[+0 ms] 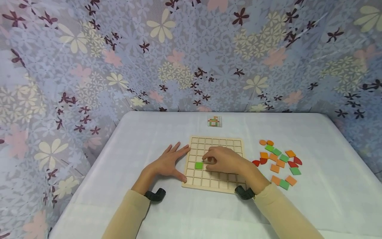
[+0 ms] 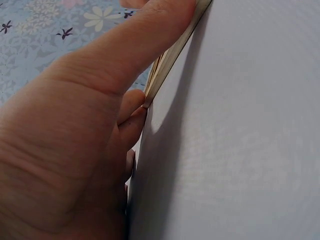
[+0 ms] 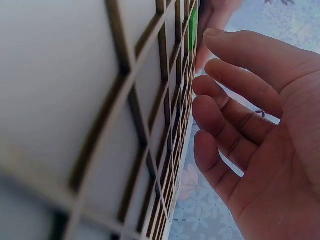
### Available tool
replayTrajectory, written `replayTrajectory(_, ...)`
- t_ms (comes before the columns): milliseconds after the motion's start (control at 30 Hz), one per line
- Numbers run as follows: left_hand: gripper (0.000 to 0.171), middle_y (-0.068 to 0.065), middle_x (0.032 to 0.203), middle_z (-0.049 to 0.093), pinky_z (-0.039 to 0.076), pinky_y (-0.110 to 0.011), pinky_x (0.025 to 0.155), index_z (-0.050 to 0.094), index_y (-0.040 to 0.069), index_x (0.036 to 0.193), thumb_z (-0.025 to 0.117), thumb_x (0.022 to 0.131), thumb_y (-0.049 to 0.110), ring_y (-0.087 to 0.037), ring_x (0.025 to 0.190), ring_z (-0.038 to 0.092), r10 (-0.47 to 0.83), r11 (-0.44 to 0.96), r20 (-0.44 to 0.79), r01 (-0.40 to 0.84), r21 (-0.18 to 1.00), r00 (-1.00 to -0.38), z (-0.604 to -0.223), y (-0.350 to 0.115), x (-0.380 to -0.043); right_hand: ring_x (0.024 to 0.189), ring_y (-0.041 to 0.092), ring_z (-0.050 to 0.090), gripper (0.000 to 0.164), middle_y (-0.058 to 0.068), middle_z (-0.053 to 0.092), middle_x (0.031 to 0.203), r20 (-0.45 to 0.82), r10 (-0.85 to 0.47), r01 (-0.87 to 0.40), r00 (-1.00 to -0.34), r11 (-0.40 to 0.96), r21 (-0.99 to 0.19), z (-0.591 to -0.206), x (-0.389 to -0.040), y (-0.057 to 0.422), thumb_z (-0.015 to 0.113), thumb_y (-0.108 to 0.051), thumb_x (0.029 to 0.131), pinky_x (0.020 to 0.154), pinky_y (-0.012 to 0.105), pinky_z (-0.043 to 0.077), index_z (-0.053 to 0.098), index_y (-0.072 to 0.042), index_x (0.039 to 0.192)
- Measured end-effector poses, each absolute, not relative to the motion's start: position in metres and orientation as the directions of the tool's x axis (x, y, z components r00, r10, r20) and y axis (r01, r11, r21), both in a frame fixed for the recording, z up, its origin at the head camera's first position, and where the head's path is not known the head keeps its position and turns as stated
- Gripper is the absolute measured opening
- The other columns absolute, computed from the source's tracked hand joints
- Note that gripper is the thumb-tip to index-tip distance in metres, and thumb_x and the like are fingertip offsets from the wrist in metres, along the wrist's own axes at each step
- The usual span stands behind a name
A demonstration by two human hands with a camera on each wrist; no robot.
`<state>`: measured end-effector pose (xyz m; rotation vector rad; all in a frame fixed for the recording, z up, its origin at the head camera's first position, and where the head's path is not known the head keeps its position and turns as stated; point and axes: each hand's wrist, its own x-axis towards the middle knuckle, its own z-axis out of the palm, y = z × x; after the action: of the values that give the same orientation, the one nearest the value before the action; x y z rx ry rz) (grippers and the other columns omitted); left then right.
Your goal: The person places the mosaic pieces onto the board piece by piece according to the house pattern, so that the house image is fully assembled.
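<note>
A wooden grid board (image 1: pixel 209 189) lies on the white table. One green square tile (image 1: pixel 199 165) sits in a cell towards its left side. My left hand (image 1: pixel 167 165) has its fingers spread, with the thumb and a fingertip touching the board's left edge; the left wrist view shows the thumb (image 2: pixel 115 55) against that edge. Over the middle of the board is my right hand (image 1: pixel 225 160), just right of the green tile. Its fingers are loosely bent and hold nothing, and in the right wrist view a gap shows between thumb and fingers (image 3: pixel 212 120).
Right of the board lie loose orange square tiles (image 1: pixel 275 168), green square tiles (image 1: pixel 284 184), red quarter-round pieces (image 1: pixel 297 161) and orange round pieces (image 1: pixel 262 142). A small pattern card (image 1: pixel 215 121) lies behind the board. A flowered cloth (image 1: pixel 191 59) hangs behind the table.
</note>
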<state>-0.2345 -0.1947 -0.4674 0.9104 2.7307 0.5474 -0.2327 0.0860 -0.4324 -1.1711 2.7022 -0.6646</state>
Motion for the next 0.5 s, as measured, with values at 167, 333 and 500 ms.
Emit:
replayTrajectory(167,0.125,0.009,0.159,0.014,-0.003,-0.045,0.115,0.021,0.022,0.155,0.071,0.056,0.079,-0.026,0.146,-0.001,0.613,0.738,-0.077,0.534,0.414,-0.787,-0.467,-0.195,-0.234,0.072,0.006,0.053,0.028,-0.01,0.059,0.087,0.046,-0.707,-0.651,-0.705,0.621,-0.435,-0.431,-0.23,0.097,0.075,-0.03,0.083,0.065,0.026,0.046,0.072,-0.019,0.109)
replayTrajectory(333,0.126,0.008,0.159,0.015,-0.004,-0.046,0.115,0.021,0.021,0.155,0.072,0.055,0.079,-0.027,0.146,-0.001,0.611,0.736,-0.068,0.534,0.416,-0.789,-0.468,-0.195,-0.234,0.072,0.007,0.052,0.03,-0.009,0.059,0.089,0.042,-0.701,-0.644,-0.712,0.629,-0.436,-0.429,-0.227,0.11,0.075,-0.029,0.083,0.066,0.027,0.046,0.072,-0.017,0.11)
replayTrajectory(500,0.126,0.01,0.159,0.013,-0.005,-0.043,0.115,0.02,0.023,0.155,0.071,0.055,0.08,-0.025,0.146,-0.002,0.606,0.744,-0.075,0.531,0.406,-0.792,-0.469,-0.195,-0.235,0.071,0.005,0.051,0.029,-0.01,0.059,0.089,0.049,-0.691,-0.642,-0.721,0.64,-0.422,-0.429,-0.226,0.123,0.075,-0.028,0.083,0.063,0.026,0.046,0.072,-0.018,0.11)
